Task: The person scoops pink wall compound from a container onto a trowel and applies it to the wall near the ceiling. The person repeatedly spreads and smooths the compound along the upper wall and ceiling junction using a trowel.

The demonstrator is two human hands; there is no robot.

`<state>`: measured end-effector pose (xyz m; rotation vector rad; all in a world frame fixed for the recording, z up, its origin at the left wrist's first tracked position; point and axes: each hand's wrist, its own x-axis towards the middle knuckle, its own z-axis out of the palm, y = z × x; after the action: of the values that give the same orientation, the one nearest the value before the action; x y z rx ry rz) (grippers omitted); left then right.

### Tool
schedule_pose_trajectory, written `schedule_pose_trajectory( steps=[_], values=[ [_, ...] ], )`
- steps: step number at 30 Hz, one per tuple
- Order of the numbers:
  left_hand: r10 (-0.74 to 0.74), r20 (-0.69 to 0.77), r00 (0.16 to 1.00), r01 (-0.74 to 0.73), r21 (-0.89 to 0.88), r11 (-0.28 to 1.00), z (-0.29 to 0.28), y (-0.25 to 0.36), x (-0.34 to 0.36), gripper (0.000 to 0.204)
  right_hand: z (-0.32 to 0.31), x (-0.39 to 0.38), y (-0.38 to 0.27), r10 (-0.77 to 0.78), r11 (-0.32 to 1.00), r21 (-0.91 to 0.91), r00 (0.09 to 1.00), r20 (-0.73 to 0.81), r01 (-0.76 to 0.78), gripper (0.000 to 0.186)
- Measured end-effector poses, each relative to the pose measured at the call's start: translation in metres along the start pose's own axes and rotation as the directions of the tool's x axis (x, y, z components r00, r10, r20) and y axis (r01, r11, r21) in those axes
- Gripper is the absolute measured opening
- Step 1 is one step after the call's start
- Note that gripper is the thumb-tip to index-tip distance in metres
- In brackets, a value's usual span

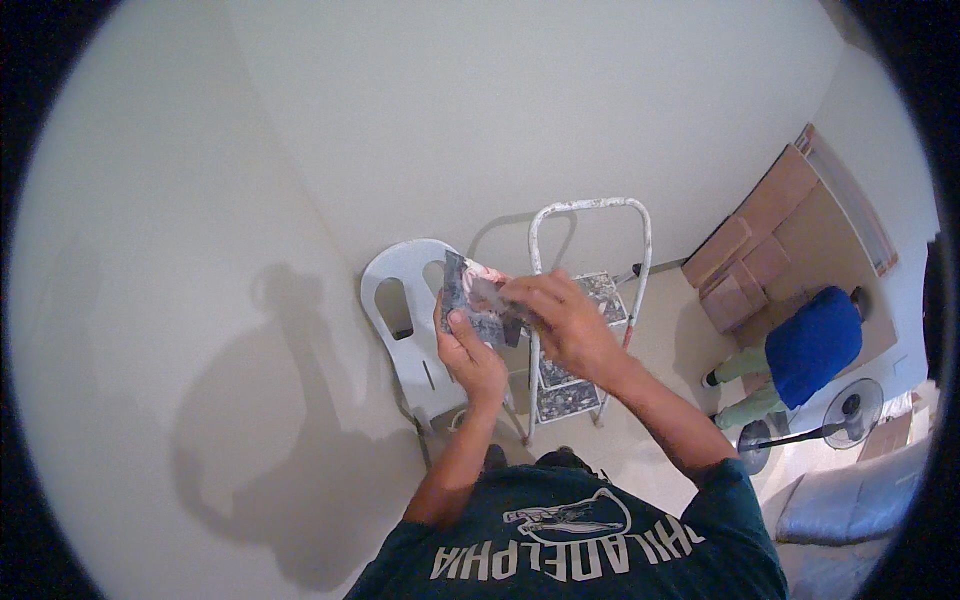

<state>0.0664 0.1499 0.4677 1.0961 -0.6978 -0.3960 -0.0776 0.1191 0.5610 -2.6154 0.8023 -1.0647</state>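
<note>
My left hand (468, 355) grips a dark, grimy flat board (456, 290) smeared with white and reddish material, holding it tilted up in front of me. My right hand (570, 325) has its fingers closed round a small blurred scraper-like tool (492, 292), which is over the board's face. Just beyond my hands stands a white plastic chair (395, 300) with cut-out slots. Right of the chair is a white metal step ladder (590, 203) with paint-spattered treads, partly hidden by my right hand.
A pale wall (180, 220) rises close on the left and ahead. At the right, a person in a blue shirt (810, 345) bends by cardboard sheets (760, 220) leaning on the wall. A standing fan (850, 410) and a plastic-wrapped padded item (850, 500) lie toward the lower right.
</note>
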Motion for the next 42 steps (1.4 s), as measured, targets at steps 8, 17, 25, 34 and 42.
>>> schedule_pose_trajectory(
  steps=[8, 17, 25, 34, 42],
  values=[
    [0.044, 0.020, 0.999, -0.043, -0.026, 0.999, 0.012, 0.006, -0.006, 0.050, -0.002, 0.000, 0.005, -0.031, 0.999, 0.027, 0.999, 0.018, 0.031, 0.041],
    [0.052, 0.010, 0.999, -0.052, -0.025, 0.998, 0.016, 0.016, -0.004, 0.050, -0.015, -0.004, 0.001, -0.009, 0.998, 0.059, 0.998, 0.058, 0.006, 0.042],
    [0.079, -0.028, 0.996, -0.080, -0.011, 0.997, 0.023, 0.025, -0.003, 0.051, -0.019, 0.001, -0.002, 0.023, 0.999, 0.025, 0.999, 0.023, -0.023, 0.040],
    [0.068, -0.003, 0.998, -0.068, -0.053, 0.996, 0.016, 0.027, -0.003, 0.051, -0.031, 0.007, 0.000, -0.022, 0.999, 0.038, 0.999, 0.036, 0.020, 0.046],
    [0.065, 0.038, 0.997, -0.064, -0.034, 0.997, 0.011, 0.020, -0.002, 0.050, -0.019, -0.001, 0.003, -0.061, 0.998, 0.024, 0.998, 0.022, 0.061, 0.043]
  ],
)
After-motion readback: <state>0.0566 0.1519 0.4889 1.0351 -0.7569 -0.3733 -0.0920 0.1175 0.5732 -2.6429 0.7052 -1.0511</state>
